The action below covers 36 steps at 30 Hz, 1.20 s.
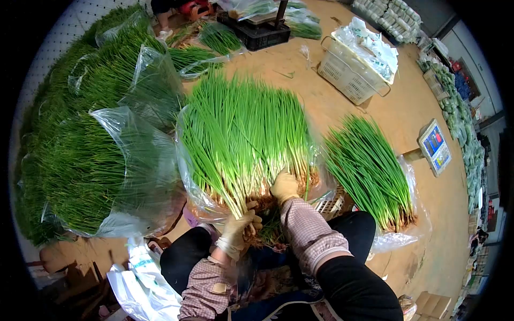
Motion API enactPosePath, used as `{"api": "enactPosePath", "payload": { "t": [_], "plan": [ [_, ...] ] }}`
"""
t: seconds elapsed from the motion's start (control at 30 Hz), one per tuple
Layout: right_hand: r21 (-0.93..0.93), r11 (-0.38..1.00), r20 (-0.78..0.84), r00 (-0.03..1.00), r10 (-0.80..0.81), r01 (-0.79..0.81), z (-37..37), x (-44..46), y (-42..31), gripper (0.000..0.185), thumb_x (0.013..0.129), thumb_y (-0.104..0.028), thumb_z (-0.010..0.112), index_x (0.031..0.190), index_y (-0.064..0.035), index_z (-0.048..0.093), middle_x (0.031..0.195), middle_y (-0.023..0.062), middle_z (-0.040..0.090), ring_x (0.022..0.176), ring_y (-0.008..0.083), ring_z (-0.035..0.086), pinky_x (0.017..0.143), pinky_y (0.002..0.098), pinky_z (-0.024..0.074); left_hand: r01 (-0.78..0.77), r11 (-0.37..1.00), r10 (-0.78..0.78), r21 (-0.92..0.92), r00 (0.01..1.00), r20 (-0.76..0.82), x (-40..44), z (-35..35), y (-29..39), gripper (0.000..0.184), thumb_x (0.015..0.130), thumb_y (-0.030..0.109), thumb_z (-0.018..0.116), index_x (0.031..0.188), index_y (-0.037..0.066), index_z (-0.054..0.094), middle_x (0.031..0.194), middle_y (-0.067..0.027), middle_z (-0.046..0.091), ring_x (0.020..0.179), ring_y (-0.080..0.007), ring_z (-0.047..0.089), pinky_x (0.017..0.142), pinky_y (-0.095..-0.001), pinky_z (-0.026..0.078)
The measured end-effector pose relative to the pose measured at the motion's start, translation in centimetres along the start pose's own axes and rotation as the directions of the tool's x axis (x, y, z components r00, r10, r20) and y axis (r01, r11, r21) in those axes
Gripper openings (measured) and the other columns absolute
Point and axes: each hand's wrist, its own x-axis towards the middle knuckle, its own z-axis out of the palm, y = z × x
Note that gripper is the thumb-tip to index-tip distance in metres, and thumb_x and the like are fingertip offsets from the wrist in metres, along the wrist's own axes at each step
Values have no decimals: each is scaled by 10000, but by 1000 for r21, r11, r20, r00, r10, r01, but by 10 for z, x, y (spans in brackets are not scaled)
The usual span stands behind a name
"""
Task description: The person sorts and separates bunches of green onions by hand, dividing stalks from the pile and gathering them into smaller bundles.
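A broad bunch of green onions (246, 128) lies in front of me on clear plastic, leaves pointing away and brown roots towards me. My left hand (238, 231), in a pale glove, is closed around the root ends of a few green onions (231, 206); their stems lean across the left part of the bunch. My right hand (285, 187), gloved too, rests at the white stems near the right side of the bunch. Its fingers are curled in on the stems, and their tips are partly hidden. Loose roots and trimmings (270, 230) lie between my hands.
A smaller green onion bunch (372, 174) lies on plastic to the right, near a digital scale (435, 147). Large plastic-wrapped heaps of green onions (91, 144) fill the left. A white basket of bags (350, 75) and a black crate (254, 33) stand farther back. White bags (144, 281) lie lower left.
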Motion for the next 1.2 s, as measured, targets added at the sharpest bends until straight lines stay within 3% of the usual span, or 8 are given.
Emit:
{"api": "enactPosePath", "payload": {
  "t": [0.2,0.33,0.47,0.53,0.8,0.93,1.1,1.2],
  "plan": [
    [376,923,126,991,38,-83,-9,12,21,550,711,-287,674,1073,70,465,959,208,599,838,259,619,713,342,509,27,999,-25,32,998,-53,-2,6,2,406,835,161,585,1179,-11,458,783,-105,607,638,-177,594,538,-260,482],
    [977,-11,198,928,-316,-212,-25,-2,59,359,771,-93,536,1083,62,450,773,130,562,589,201,567,570,313,500,20,1000,-20,11,1000,18,1,-5,-4,369,846,160,574,1161,0,469,840,-122,622,712,-203,620,561,-274,494],
    [814,-536,-96,858,-505,-224,12,-11,112,254,807,-199,523,984,-18,542,829,93,592,710,217,555,627,336,489,-2,999,5,-54,998,58,2,-4,-7,339,855,172,566,1139,6,485,924,-142,630,768,-223,632,592,-290,503],
    [526,-814,101,969,-227,-246,-17,-49,80,303,769,-152,576,1015,7,497,953,138,588,719,256,583,568,357,480,-5,999,8,-51,998,57,2,-2,-8,337,860,174,557,1144,8,484,940,-145,629,763,-218,634,587,-288,504],
    [883,-420,23,914,-404,-208,-25,-60,57,218,867,-192,513,946,8,548,681,102,587,690,228,588,710,336,472,46,975,-42,219,999,-25,3,-9,-8,350,875,222,524,1175,43,506,915,-110,646,630,-153,610,489,-243,467],
    [975,-222,-80,932,-353,-1,-70,-132,23,348,889,-190,478,1163,14,411,727,71,572,577,122,562,456,196,430,-28,1000,28,0,984,174,-10,5,-1,438,872,334,524,1222,73,484,891,-54,611,718,-111,590,510,-249,462],
    [983,-113,-183,858,-479,147,22,-142,18,463,835,-219,547,1204,18,396,1090,190,518,1024,321,479,887,427,366,143,980,-81,-141,922,378,18,-31,-60,325,875,370,519,1015,78,545,883,-28,590,809,-169,568,693,-306,483],
    [589,384,-422,676,-605,711,35,-147,18,402,802,-218,553,1121,13,475,1103,204,490,1027,350,463,848,416,381,196,957,-118,-212,936,331,45,-64,-118,315,875,361,524,1001,73,546,867,-22,596,792,-161,569,715,-304,477]
  ]
}}
